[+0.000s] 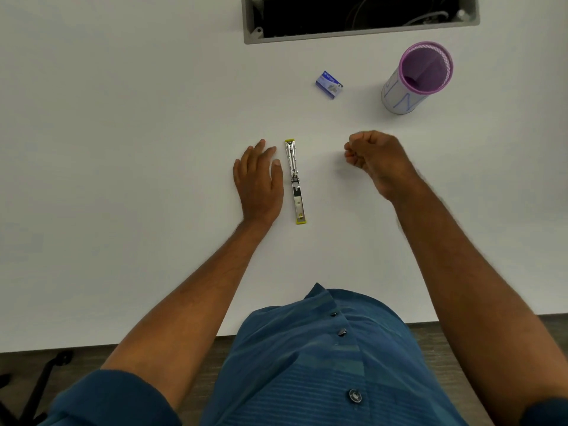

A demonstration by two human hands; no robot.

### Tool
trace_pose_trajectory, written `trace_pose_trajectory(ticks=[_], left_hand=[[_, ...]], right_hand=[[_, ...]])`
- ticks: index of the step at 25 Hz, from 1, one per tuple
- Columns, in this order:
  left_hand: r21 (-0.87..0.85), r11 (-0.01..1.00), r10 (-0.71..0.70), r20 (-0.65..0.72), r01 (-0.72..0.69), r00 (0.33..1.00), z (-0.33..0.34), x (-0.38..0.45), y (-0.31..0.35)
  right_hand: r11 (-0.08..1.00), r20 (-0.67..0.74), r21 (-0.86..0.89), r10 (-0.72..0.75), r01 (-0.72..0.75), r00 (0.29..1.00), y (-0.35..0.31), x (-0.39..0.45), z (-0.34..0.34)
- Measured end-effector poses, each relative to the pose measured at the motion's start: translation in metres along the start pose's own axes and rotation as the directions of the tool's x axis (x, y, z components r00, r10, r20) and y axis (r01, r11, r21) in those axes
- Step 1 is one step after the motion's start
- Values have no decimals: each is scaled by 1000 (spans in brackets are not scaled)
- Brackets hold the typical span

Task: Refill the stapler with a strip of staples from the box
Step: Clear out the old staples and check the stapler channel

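Observation:
A yellow-tipped metal stapler (295, 181) lies swung fully flat and open on the white table, its staple channel facing up. My left hand (259, 179) rests flat on the table just left of it, fingers apart, holding nothing. My right hand (373, 156) hovers to the right of the stapler with fingers curled into a loose fist; whether it holds a staple strip cannot be made out. The small blue staple box (329, 85) sits farther back, beyond my right hand.
A purple mesh pen cup (416, 78) stands at the back right of the white table (123, 149). A grey cable hatch (359, 18) is cut into the far edge. The near table edge runs just before my torso; a chair base shows at the lower left.

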State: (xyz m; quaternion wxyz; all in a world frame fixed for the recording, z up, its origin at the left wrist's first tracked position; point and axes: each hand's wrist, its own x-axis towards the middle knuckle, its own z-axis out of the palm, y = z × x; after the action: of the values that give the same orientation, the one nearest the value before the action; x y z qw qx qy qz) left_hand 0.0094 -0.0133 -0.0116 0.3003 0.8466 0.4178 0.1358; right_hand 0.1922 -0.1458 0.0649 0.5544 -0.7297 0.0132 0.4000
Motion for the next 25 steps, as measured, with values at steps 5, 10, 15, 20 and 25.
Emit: trace_pose_trajectory(ticks=[5, 10, 15, 20, 25], left_hand=[[-185, 982, -1, -134, -24, 991, 6, 29, 71], [-290, 935, 246, 122, -202, 962, 39, 58, 144], [-331, 927, 265, 239, -178, 934, 75, 88, 190], [-304, 925, 308, 240, -230, 921, 92, 109, 213], [-303, 925, 316, 272, -231, 909, 100, 114, 214]], right_hand=[[954, -119, -187, -258, 233, 959, -61, 9, -47], [672, -220, -703, -517, 234, 827, -93, 38, -83], [504, -99, -832, -548, 234, 831, -87, 61, -79], [438, -27, -857, -565, 272, 824, -85, 67, -73], [369, 36, -886, -549, 280, 835, -85, 66, -70]])
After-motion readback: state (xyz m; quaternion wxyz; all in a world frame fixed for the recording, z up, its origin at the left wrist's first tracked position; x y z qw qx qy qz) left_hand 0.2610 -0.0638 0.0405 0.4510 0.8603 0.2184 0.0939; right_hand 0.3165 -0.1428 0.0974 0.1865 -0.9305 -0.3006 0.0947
